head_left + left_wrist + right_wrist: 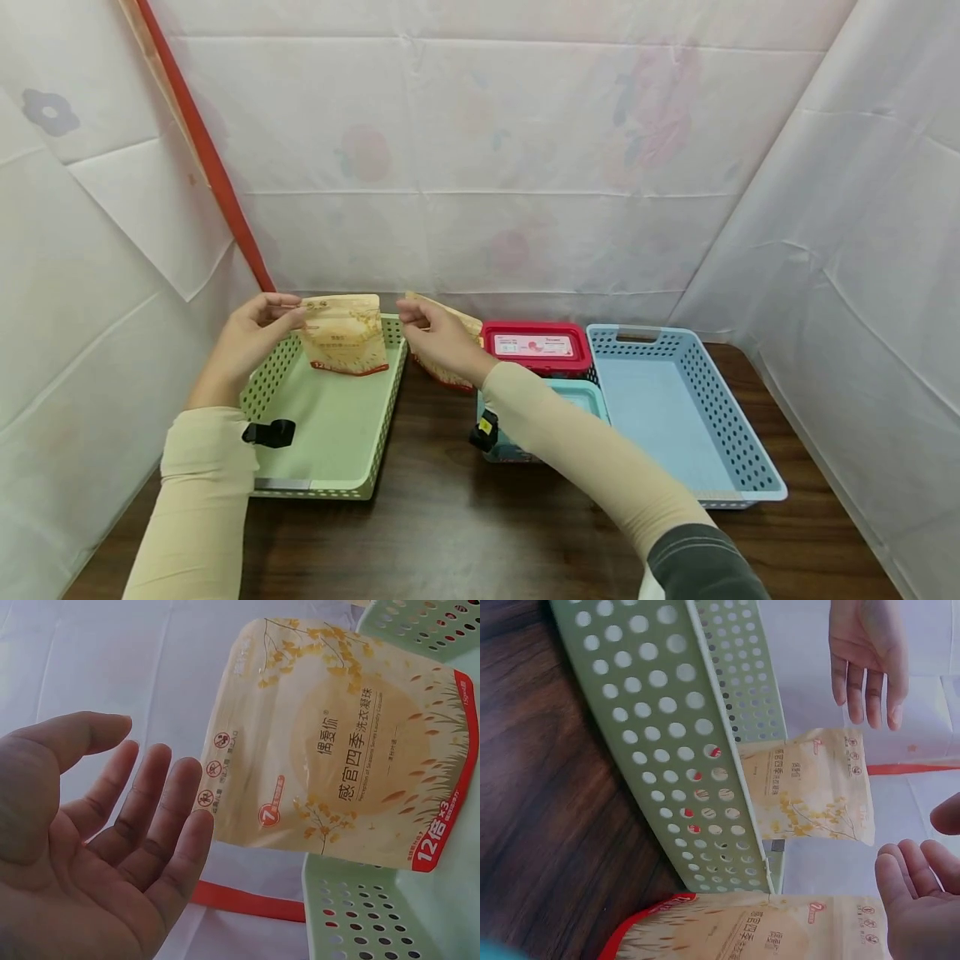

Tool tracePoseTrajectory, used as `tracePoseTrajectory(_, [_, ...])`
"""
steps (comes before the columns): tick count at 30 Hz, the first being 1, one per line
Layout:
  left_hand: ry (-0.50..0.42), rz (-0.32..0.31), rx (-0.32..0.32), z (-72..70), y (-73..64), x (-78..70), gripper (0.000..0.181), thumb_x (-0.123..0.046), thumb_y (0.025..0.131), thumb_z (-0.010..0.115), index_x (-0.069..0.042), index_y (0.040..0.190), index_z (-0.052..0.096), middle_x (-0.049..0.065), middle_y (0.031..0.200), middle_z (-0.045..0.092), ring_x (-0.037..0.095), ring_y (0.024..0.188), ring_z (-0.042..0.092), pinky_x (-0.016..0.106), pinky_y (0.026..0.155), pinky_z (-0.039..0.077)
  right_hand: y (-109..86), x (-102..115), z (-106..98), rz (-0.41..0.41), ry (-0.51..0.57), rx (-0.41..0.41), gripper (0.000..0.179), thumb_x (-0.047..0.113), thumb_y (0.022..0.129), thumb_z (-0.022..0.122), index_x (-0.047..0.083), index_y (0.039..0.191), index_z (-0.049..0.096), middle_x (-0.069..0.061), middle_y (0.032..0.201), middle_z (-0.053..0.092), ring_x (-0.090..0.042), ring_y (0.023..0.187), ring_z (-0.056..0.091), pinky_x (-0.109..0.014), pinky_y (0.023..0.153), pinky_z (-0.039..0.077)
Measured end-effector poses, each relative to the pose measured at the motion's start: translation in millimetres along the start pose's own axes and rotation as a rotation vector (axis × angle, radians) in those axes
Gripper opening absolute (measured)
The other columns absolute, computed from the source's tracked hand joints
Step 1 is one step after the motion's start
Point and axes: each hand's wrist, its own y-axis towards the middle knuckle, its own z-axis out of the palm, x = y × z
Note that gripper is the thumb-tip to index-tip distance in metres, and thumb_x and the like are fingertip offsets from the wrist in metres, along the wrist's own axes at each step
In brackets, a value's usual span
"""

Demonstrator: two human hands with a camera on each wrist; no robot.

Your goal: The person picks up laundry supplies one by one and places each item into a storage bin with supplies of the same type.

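A cream stand-up pouch of laundry capsules with a red bottom band stands upright in the green basket, toward its back. My left hand is beside its upper left edge, fingers loosely extended and empty; the left wrist view shows the palm facing up with fingertips close to the pouch's top. A second matching pouch stands outside the basket, on the dark table to its right. Just by that pouch's top, my right hand has its fingers loosely bent, nothing between them, and it hides part of the pouch in the head view.
A red-lidded box with a pink label stands at the back, right of the second pouch. In front of it is a teal-lidded box, partly behind my right forearm. A blue basket stands farther right. White cloth walls enclose the table.
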Motion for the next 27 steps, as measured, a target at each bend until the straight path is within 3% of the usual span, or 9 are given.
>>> tracePoseTrajectory(5, [-0.012, 0.015, 0.023, 5.2, 2.3, -2.0, 0.034, -0.025, 0.102, 0.061, -0.005, 0.130, 0.056, -0.005, 0.108, 0.064, 0.004, 0.094, 0.063, 0.011, 0.079, 0.051, -10.8, 4, -9, -0.014, -0.047, 0.025, 0.044, 0.014, 0.103, 0.051, 0.013, 0.147, 0.051, -0.004, 0.128, 0.061, -0.015, 0.116, 0.057, -0.030, 0.096, 0.049])
tracePoseTrajectory(13, [0.060, 0.030, 0.051, 16.8, 7.2, -2.7, 0.044, -0.029, 0.104, 0.058, 0.001, 0.135, 0.052, 0.001, 0.112, 0.062, 0.006, 0.097, 0.062, 0.013, 0.078, 0.049, -22.1, -1, -25, 0.004, -0.113, 0.010, 0.043, 0.015, 0.103, 0.055, 0.013, 0.146, 0.052, -0.006, 0.132, 0.061, -0.016, 0.117, 0.057, -0.032, 0.096, 0.050])
tracePoseTrajectory(17, [0.080, 0.028, 0.055, 20.7, 7.1, -2.3, 0.042, -0.027, 0.104, 0.058, 0.000, 0.136, 0.052, 0.006, 0.114, 0.062, 0.007, 0.097, 0.061, 0.014, 0.076, 0.048, -29.5, -8, -34, 0.016, -0.083, 0.026, 0.043, 0.014, 0.103, 0.053, 0.007, 0.146, 0.050, -0.015, 0.136, 0.058, -0.020, 0.120, 0.056, -0.036, 0.098, 0.050])
tracePoseTrajectory(21, [0.101, 0.028, 0.074, 25.8, 5.2, -7.1, 0.046, -0.029, 0.105, 0.056, 0.000, 0.140, 0.050, 0.018, 0.120, 0.060, 0.011, 0.099, 0.061, 0.015, 0.076, 0.048, -36.8, -14, -43, 0.030, -0.075, 0.013, 0.042, 0.012, 0.103, 0.054, 0.005, 0.145, 0.051, -0.017, 0.134, 0.059, -0.023, 0.119, 0.057, -0.036, 0.096, 0.051])
tracePoseTrajectory(27, [0.132, 0.022, 0.103, 35.2, 5.3, -12.0, 0.048, -0.033, 0.105, 0.054, -0.002, 0.141, 0.051, 0.021, 0.122, 0.060, 0.022, 0.104, 0.059, 0.019, 0.077, 0.049, -47.4, -23, -56, 0.039, -0.040, -0.031, 0.038, 0.009, 0.103, 0.056, 0.004, 0.141, 0.055, -0.016, 0.131, 0.061, -0.024, 0.119, 0.058, -0.035, 0.097, 0.052])
